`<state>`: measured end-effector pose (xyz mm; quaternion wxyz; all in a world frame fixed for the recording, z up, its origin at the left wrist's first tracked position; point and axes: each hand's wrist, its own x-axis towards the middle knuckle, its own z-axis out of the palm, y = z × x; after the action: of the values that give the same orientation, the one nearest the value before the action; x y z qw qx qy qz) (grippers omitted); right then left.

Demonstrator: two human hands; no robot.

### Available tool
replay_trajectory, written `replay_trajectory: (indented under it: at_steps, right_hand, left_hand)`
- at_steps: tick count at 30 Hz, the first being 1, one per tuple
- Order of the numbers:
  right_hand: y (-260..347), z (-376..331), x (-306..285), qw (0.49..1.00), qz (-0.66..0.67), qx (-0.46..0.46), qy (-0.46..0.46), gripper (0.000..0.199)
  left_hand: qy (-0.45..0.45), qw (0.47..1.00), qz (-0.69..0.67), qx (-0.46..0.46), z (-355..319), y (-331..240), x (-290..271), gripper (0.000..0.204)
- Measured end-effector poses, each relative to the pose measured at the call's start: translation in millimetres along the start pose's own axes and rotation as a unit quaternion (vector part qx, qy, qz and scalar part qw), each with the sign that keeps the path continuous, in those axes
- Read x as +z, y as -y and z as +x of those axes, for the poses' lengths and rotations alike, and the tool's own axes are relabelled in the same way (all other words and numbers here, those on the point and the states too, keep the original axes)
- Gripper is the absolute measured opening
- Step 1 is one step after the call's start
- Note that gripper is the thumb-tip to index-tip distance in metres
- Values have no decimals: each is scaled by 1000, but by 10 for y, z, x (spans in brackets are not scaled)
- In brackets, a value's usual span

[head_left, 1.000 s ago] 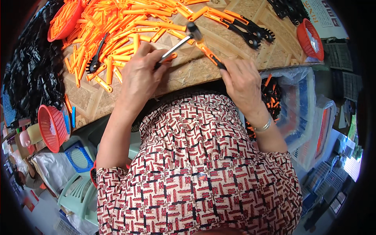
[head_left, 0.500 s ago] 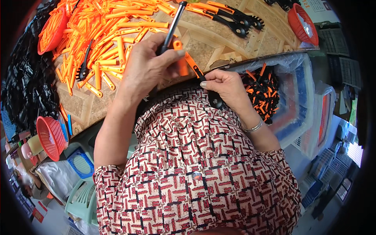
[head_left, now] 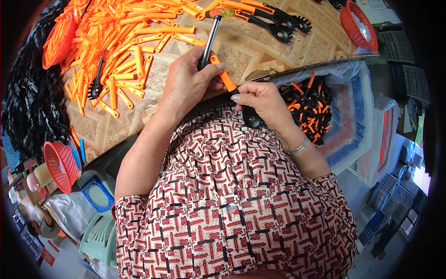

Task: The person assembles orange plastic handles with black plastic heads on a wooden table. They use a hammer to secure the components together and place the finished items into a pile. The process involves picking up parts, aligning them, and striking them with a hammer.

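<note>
My left hand (head_left: 190, 79) is closed around the black grip of a small mallet (head_left: 213, 35), which has a metal shaft and a red-and-yellow head. Its thumb and fingertips also meet the upper end of an orange handle piece (head_left: 226, 79). That piece lies along the stem of a black kitchen spoon (head_left: 252, 118), whose round head hangs low in front of my patterned top. My right hand (head_left: 261, 100) pinches the spoon where orange meets black, thumb on top; the curled fingers hide part of the stem.
Loose orange handles (head_left: 123, 51) heap on the table (head_left: 241, 46) at the left, beside black utensils (head_left: 28, 93). Assembled utensils (head_left: 274, 28) lie farther off. Red baskets (head_left: 358, 25) stand at the edges. A plastic-lined bin (head_left: 348, 111) at my right holds orange-and-black utensils (head_left: 311, 109).
My left hand has shifted slightly right and lower, bringing the mallet's head into view. The orange piece, blurred and apart before, now lies along the spoon's stem.
</note>
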<state>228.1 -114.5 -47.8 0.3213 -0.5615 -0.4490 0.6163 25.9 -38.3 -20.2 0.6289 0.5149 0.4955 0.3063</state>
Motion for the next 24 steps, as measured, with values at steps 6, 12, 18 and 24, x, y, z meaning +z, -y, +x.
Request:
replay_trajectory:
  at_steps: [6, 12, 18, 24]
  right_hand:
    - [19, -17, 8, 999, 30, 12, 5, 17]
    - [67, -26, 8, 999, 36, 28, 10, 17]
    - [20, -21, 20, 998, 59, 24, -3, 19]
    - [92, 0, 29, 998, 5, 44, -33, 28]
  left_hand:
    - [-44, 999, 30, 8, -62, -14, 96, 19]
    - [-52, 998, 27, 10, -60, -15, 118, 19]
    - [-38, 997, 50, 51, -41, 70, 102, 21]
    - [-97, 963, 179, 175, -77, 103, 153, 20]
